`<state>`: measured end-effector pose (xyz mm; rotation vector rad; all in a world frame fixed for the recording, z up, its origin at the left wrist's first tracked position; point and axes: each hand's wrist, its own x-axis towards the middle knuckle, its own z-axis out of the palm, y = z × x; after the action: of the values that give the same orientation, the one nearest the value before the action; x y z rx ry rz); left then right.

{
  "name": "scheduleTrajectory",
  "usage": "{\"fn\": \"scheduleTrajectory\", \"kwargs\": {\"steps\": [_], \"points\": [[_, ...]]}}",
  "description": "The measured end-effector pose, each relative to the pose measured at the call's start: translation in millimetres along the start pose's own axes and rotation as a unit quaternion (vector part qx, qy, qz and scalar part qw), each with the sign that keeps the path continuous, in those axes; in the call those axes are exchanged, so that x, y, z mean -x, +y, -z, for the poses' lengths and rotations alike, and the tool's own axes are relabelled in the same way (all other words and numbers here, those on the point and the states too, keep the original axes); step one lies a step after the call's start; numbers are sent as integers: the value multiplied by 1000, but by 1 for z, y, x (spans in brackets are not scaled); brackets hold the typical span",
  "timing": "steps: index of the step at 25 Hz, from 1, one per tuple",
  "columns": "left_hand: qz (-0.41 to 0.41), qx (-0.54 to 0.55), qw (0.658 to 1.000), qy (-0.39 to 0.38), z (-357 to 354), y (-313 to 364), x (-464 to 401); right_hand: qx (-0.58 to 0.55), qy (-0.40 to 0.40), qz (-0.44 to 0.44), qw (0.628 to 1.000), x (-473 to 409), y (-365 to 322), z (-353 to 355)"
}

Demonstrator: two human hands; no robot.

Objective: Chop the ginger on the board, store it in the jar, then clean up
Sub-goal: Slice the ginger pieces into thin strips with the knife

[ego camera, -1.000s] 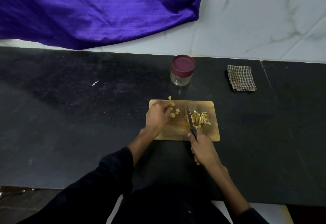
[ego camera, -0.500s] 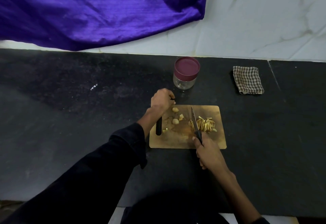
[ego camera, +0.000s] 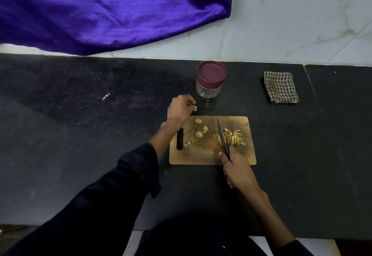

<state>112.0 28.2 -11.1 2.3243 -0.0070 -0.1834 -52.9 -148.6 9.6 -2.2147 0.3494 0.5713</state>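
Observation:
A wooden chopping board (ego camera: 247,155) lies on the black counter. A pile of ginger strips (ego camera: 234,140) sits on its right half, and a few ginger chunks (ego camera: 199,134) lie on its left half. My right hand (ego camera: 236,170) grips the black handle of a knife (ego camera: 221,134), whose blade rests on the board just left of the strips. My left hand (ego camera: 180,109) is off the board's far left corner and pinches a small pale ginger piece (ego camera: 194,107) over the counter. A clear jar (ego camera: 210,82) with a maroon lid on stands behind the board.
A folded checked cloth (ego camera: 280,87) lies at the back right of the counter (ego camera: 80,134). A purple fabric (ego camera: 110,7) hangs over the white marble wall at the back left. The counter's near edge runs just in front of my body.
My left hand has left the ginger chunks on the board and moved back past the board's far left corner, now pinching a small piece. The knife has stayed in place.

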Motion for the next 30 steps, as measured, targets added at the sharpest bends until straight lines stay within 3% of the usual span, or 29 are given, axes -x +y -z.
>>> {"fn": "scheduleTrajectory", "kwargs": {"steps": [3,7,30], "points": [[28,87,996,18,-4,1,22,-8,6,-6,1000,1,1,-1],[67,121,989,42,-20,2,43,-8,5,3,1000,3,3,-1],[44,42,996,65,-31,7,52,-13,19,-1,1000,5,9,1]]}}
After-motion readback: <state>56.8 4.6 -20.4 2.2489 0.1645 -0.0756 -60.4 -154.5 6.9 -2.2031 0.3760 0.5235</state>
